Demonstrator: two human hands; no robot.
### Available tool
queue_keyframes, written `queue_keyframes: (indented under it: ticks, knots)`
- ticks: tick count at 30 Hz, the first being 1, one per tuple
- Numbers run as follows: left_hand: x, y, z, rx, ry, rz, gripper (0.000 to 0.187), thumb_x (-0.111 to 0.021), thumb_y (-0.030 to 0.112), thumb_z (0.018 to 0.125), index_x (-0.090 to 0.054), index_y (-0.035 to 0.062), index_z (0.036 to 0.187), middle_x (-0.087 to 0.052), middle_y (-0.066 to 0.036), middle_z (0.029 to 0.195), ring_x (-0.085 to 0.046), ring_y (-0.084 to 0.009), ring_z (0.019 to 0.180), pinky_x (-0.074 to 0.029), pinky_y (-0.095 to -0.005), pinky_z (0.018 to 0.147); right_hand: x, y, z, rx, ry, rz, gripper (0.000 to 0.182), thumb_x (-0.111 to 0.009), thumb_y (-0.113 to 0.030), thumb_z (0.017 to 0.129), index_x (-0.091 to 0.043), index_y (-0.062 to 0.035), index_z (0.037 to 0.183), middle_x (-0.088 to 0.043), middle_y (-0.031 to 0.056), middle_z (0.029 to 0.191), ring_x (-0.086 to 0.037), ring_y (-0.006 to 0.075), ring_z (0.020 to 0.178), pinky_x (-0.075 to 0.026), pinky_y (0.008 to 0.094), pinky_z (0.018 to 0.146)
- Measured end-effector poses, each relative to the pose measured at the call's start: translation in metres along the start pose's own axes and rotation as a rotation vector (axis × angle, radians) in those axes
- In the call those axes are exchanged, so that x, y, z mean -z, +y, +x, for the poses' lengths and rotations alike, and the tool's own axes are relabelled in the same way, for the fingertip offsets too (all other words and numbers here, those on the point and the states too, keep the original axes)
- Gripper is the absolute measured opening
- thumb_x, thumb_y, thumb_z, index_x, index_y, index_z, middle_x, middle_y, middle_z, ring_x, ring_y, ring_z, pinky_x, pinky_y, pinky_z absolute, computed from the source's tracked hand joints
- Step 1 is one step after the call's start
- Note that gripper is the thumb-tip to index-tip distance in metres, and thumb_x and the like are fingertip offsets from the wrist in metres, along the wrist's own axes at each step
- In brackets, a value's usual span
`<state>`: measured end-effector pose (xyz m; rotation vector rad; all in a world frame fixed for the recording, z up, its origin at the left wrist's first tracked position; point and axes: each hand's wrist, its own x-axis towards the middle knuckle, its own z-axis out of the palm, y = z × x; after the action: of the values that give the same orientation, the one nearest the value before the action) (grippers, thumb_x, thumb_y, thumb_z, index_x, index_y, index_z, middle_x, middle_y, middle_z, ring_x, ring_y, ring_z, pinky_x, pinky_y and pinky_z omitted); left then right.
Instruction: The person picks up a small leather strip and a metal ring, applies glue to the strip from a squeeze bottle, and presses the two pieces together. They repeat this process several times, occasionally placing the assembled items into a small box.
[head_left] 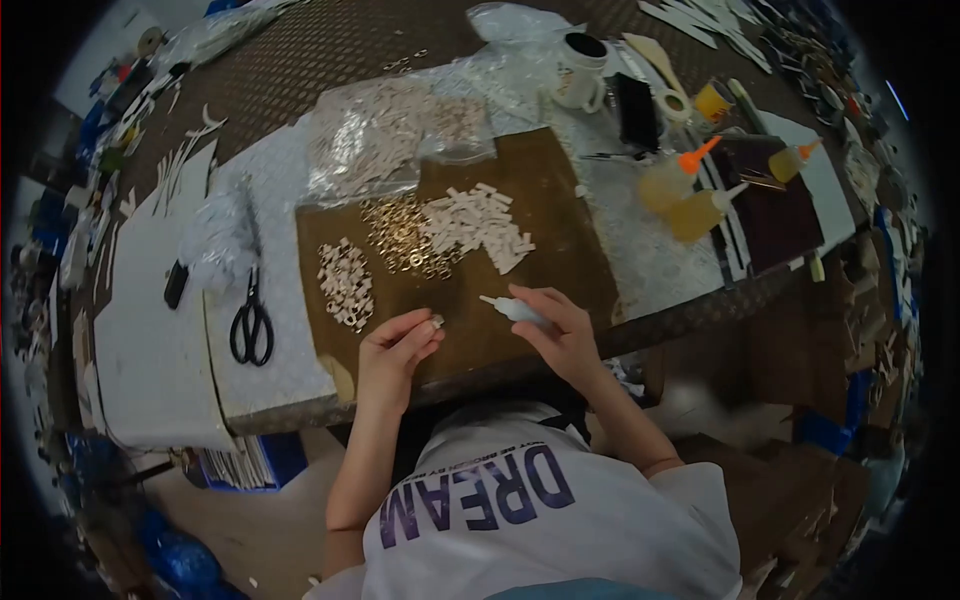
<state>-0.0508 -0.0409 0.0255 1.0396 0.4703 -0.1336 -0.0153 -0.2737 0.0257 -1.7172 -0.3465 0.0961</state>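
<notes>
Between thumb and fingertips my left hand (402, 342) pinches a small pale piece (437, 321). My right hand (562, 333) is closed around a small white squeeze bottle (520, 311), its nozzle pointing left toward the other hand. The two hands are apart, over the front of a brown mat (470, 350). Beyond them lie a heap of white strips (480, 222), a heap of gold-coloured metal rings (408, 235) and, at the left, a pile of small white pieces with metal bits (345, 284).
Black scissors (251, 330) lie left of the mat. Plastic bags of pale pieces (368, 135) are behind it. At the back right stand a white mug (578, 78), a dark phone (636, 112) and bottles of yellow liquid (697, 213) beside a dark red sheet (770, 225).
</notes>
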Motion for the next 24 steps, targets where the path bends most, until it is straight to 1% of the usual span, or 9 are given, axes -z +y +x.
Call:
queue_keyframes:
  ticks: [2,5,8,11,14,20,23,24]
  knots:
    - [0.001,0.0,-0.002,-0.009,0.004,0.007,0.021,-0.067,0.003,0.083,-0.065,-0.0015,0.103,-0.068,-0.01,0.093,-0.066,-0.0173,0.082,-0.053,-0.0258,0.073,-0.009,-0.006,-0.003,0.051,-0.033,-0.006,0.039,-0.071,-0.004,0.079,-0.06,-0.0065,0.117,-0.06,0.0076,0.1,-0.06,0.0146,0.085,-0.049,0.0255,0.07]
    - [0.002,-0.001,-0.005,-0.024,-0.004,0.013,0.021,-0.068,0.003,0.082,-0.065,-0.0017,0.103,-0.068,-0.011,0.093,-0.066,-0.0173,0.083,-0.054,-0.026,0.074,-0.018,-0.011,-0.004,0.042,-0.06,-0.081,0.038,-0.072,-0.005,0.077,-0.062,-0.0066,0.114,-0.062,0.0088,0.099,-0.062,0.0166,0.082,-0.051,0.0269,0.066]
    - [0.002,-0.001,-0.008,-0.048,-0.003,0.036,0.019,-0.065,0.001,0.083,-0.066,-0.0006,0.102,-0.068,-0.011,0.092,-0.067,-0.018,0.081,-0.054,-0.0255,0.072,-0.024,-0.014,-0.003,0.11,-0.044,-0.125,0.036,-0.072,-0.004,0.077,-0.063,-0.0066,0.112,-0.061,0.0089,0.098,-0.062,0.0166,0.078,-0.052,0.0263,0.061]
    - [0.002,0.0,-0.01,-0.051,-0.003,0.06,0.019,-0.065,0.001,0.083,-0.066,-0.0009,0.102,-0.068,-0.011,0.093,-0.067,-0.0178,0.08,-0.054,-0.0252,0.072,-0.028,-0.019,0.0,0.145,-0.058,-0.171,0.036,-0.072,-0.004,0.076,-0.063,-0.007,0.111,-0.061,0.0084,0.096,-0.062,0.0157,0.077,-0.054,0.026,0.06]
    - [0.005,-0.002,-0.011,-0.055,-0.014,0.06,0.022,-0.068,0.004,0.082,-0.065,-0.0028,0.103,-0.068,-0.011,0.094,-0.067,-0.0173,0.083,-0.054,-0.026,0.073,-0.03,-0.022,0.001,0.131,-0.072,-0.179,0.036,-0.072,-0.004,0.076,-0.063,-0.0073,0.111,-0.06,0.0082,0.095,-0.062,0.0156,0.077,-0.055,0.0261,0.06]
    - [0.006,-0.002,-0.01,-0.081,-0.023,0.078,0.021,-0.068,0.003,0.082,-0.065,-0.0031,0.102,-0.069,-0.011,0.093,-0.067,-0.0163,0.083,-0.054,-0.0253,0.073,-0.034,-0.022,0.0,0.122,-0.067,-0.225,0.035,-0.072,-0.004,0.076,-0.063,-0.0069,0.11,-0.06,0.008,0.095,-0.063,0.0172,0.076,-0.054,0.0258,0.059]
    - [0.007,-0.004,-0.01,-0.107,-0.026,0.091,0.02,-0.067,0.001,0.082,-0.066,-0.0034,0.101,-0.069,-0.011,0.091,-0.067,-0.0155,0.082,-0.054,-0.0249,0.072,-0.035,-0.021,0.001,0.209,-0.071,-0.277,0.035,-0.072,-0.005,0.077,-0.062,-0.0067,0.111,-0.059,0.0079,0.094,-0.062,0.0179,0.074,-0.052,0.0271,0.057]
    - [0.007,-0.005,-0.01,-0.118,-0.028,0.106,0.019,-0.067,0.001,0.082,-0.066,-0.0035,0.1,-0.069,-0.011,0.091,-0.067,-0.0151,0.081,-0.054,-0.0246,0.072,-0.035,-0.022,0.0,0.2,-0.082,-0.294,0.035,-0.071,-0.005,0.078,-0.062,-0.0065,0.111,-0.059,0.0081,0.093,-0.061,0.0185,0.074,-0.052,0.0278,0.057]
